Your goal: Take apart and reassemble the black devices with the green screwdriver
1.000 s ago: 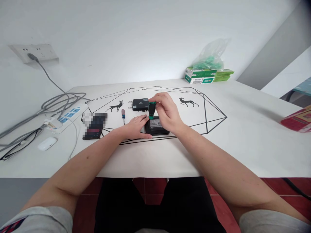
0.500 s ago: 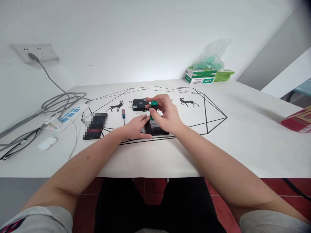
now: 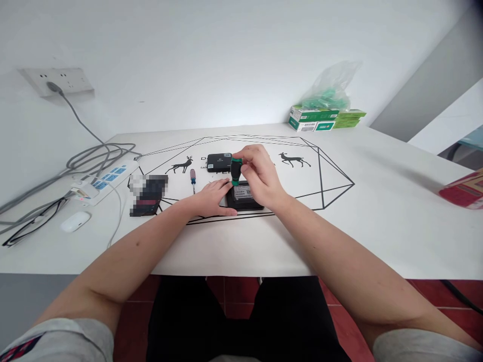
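Two hands at black device (image 3: 245, 197): left hand (image 3: 211, 197) flat beside it, right hand (image 3: 260, 176) gripping green screwdriver (image 3: 236, 171) upright above.

Both bare arms reached forward from the bottom corners and came together in the middle. The 2 arms made a shape like a pointed roof. Short grey sleeves covered the tops of both arms. The left hand (image 3: 212, 197) lay low and flat, palm down, with its fingers (image 3: 222, 185) straight and close together, pointing to the right. Its thumb stuck out along the near side. The right hand (image 3: 260, 177) sat higher than the left hand. Its wrist was bent and its fingers (image 3: 247, 153) curled over to the left, pinched together with the thumb. The 2 hands were just beside each other, nearly touching.
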